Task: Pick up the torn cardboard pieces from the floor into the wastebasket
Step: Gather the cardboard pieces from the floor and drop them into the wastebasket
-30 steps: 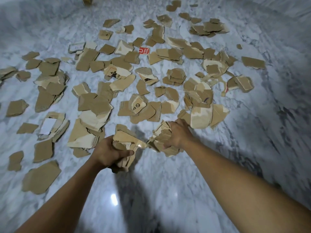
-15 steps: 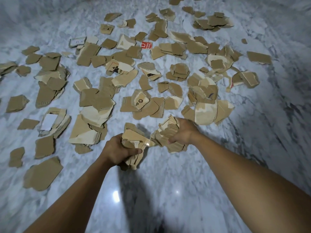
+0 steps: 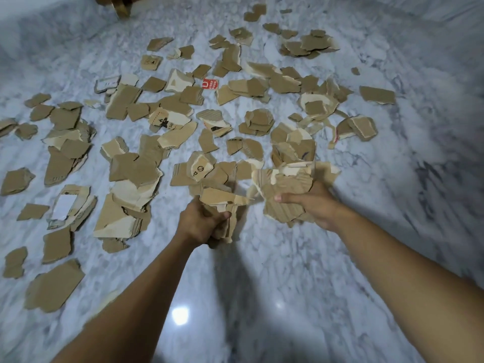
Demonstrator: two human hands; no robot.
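Torn brown cardboard pieces (image 3: 136,169) lie scattered across the white marble floor (image 3: 288,284), mostly ahead and to the left. My left hand (image 3: 201,224) grips a bunch of cardboard scraps (image 3: 222,200) that stick up out of the fist. My right hand (image 3: 314,205) holds a larger stack of cardboard pieces (image 3: 285,189) from below, thumb across the front sheet. Both bundles are lifted above the floor, close together. No wastebasket is in view.
A large flat piece (image 3: 52,286) lies near left. A small red label (image 3: 210,83) sits among the far pieces. A wooden furniture leg (image 3: 121,6) stands at the top edge. A ceiling light glares on the floor (image 3: 180,315) between my forearms.
Both hands have risen from the floor with their bundles. The right hand has turned palm-up under its stack, and the view has tilted a little upward.
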